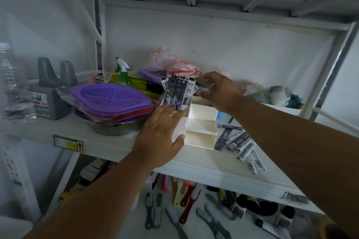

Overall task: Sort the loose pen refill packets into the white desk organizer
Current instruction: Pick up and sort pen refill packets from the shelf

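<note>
The white desk organizer (201, 128) stands on the white shelf (108, 141), stepped in tiers. Several black-and-white pen refill packets (179, 91) stand upright in its back left compartment. My left hand (161, 137) lies flat against the organizer's left side, fingers straight, thumb at the front corner. My right hand (217, 91) hovers just right of the standing packets with its fingers spread and loosely bent; it holds nothing that I can see. Several loose refill packets (240, 143) lie scattered on the shelf to the organizer's right.
A steel bowl (112, 128) stacked with purple plastic trays (112, 99) sits left of the organizer. A green spray bottle (122, 73), pink plastic bags (174, 64) and soft toys (277, 95) line the back. Brushes (174, 207) fill the shelf below. A plastic bottle (9, 75) is at far left.
</note>
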